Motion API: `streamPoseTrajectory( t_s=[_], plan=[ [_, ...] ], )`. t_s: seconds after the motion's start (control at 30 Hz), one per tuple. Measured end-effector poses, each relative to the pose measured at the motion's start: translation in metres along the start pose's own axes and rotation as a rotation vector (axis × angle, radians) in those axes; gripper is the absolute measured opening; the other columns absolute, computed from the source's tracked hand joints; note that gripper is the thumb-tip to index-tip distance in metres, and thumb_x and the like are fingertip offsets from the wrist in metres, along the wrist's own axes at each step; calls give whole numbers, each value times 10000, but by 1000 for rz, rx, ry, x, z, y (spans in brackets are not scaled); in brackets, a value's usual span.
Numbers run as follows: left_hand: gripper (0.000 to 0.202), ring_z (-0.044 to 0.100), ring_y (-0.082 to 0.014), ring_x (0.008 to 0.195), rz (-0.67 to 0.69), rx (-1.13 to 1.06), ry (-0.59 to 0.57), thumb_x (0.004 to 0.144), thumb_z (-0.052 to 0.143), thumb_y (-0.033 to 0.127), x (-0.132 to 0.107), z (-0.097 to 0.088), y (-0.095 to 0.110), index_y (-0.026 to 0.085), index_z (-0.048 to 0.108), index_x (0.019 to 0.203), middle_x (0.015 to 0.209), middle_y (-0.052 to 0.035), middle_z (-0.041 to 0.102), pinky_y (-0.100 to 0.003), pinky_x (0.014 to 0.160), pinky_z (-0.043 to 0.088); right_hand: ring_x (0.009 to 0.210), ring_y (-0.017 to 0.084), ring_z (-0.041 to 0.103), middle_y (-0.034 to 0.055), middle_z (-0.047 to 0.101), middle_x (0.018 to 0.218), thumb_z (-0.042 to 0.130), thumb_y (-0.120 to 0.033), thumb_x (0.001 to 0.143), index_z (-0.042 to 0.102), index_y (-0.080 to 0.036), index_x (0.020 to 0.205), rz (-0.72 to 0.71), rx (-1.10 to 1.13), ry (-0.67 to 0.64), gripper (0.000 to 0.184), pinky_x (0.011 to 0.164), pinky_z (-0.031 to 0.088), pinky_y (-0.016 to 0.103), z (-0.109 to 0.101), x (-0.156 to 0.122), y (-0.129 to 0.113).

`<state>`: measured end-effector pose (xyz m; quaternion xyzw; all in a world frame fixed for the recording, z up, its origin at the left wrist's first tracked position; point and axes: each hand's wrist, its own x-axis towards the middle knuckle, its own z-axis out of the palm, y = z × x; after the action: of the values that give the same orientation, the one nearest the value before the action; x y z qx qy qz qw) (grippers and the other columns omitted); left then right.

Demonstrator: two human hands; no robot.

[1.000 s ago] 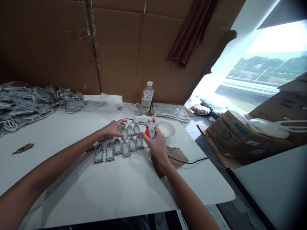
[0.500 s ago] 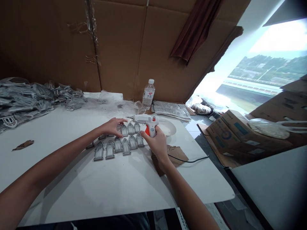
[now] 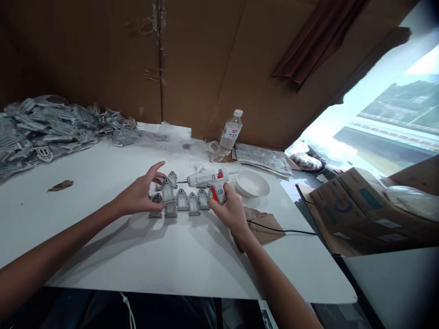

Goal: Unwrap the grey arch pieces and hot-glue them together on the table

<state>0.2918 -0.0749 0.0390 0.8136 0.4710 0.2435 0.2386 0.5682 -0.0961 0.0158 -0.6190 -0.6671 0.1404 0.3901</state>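
A plastic water bottle (image 3: pixel 228 131) stands beside folded papers (image 3: pixel 262 160) — a white bowl (image 3: pixel 252 184) sits just in front.

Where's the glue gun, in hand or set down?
In hand: the right hand grips the white glue gun by its handle, nozzle pointing left over the grey arched pieces.

both arms bare, coming in from the near edge and converging mid-scene. left forearm (image 3: pixel 61 237) runs long and low from near left, left wrist (image 3: pixel 118 203) almost straight. left hand (image 3: pixel 139 194) open, palm down, fingers (image 3: pixel 156 170) spread wide, tips pointing right. right forearm (image 3: pixel 277 278) rises steeply from near right, right wrist (image 3: pixel 244 235) slightly bent. right hand (image 3: pixel 231 212) closed in a firm grip, fingers (image 3: pixel 222 194) curled round and pointing left. hands near each other, not touching, right hand further right and slightly lower in frame.
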Motion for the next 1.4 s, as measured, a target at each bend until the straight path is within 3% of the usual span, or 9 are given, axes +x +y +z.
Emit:
streamPoseTrajectory(
  t_s=[0.13, 0.37, 0.6, 0.9, 1.4],
  plan=[
    [1031, 556, -246, 1127, 23, 60, 86, 670, 718, 336, -24, -4, -3, 278, 92, 1487, 1277, -81, 544, -338, 869, 484, 554, 117, 373, -45, 454, 599, 591, -372, 662, 391, -218, 726, -39, -59, -39, 261, 548, 295, 244, 8, -2, -2],
    [1021, 528, -256, 1169, 200, 212, 208, 695, 714, 314, -30, 4, -20, 237, 90, 1499, 1287, -106, 537, -428, 1026, 394, 521, 114, 391, -41, 474, 582, 636, -493, 677, 409, -216, 743, -88, -142, -72, 365, 523, 309, 238, 15, -6, -4],
    [1016, 540, -272, 1170, 228, 333, 219, 715, 695, 366, -35, 7, -21, 213, 69, 1500, 1250, -118, 577, -504, 1103, 282, 462, 98, 320, -57, 399, 536, 634, -512, 678, 409, -220, 745, -199, -250, -28, 374, 457, 255, 229, 20, -10, -4],
    [1022, 581, -268, 1112, 253, 376, 215, 715, 691, 402, -37, 10, -22, 191, 72, 1500, 1222, -123, 601, -511, 1099, 277, 426, 89, 303, -65, 352, 497, 607, -515, 687, 281, -235, 696, -287, -274, -31, 430, 435, 247, 226, 22, -10, -8],
    [986, 581, -259, 1124, 271, 388, 219, 720, 684, 392, -37, 10, -22, 203, 99, 1491, 1279, -140, 577, -500, 1095, 282, 421, 91, 332, -68, 371, 482, 601, -497, 689, 298, -230, 719, -348, -312, -44, 405, 433, 251, 216, 24, -11, -4]
  ],
)
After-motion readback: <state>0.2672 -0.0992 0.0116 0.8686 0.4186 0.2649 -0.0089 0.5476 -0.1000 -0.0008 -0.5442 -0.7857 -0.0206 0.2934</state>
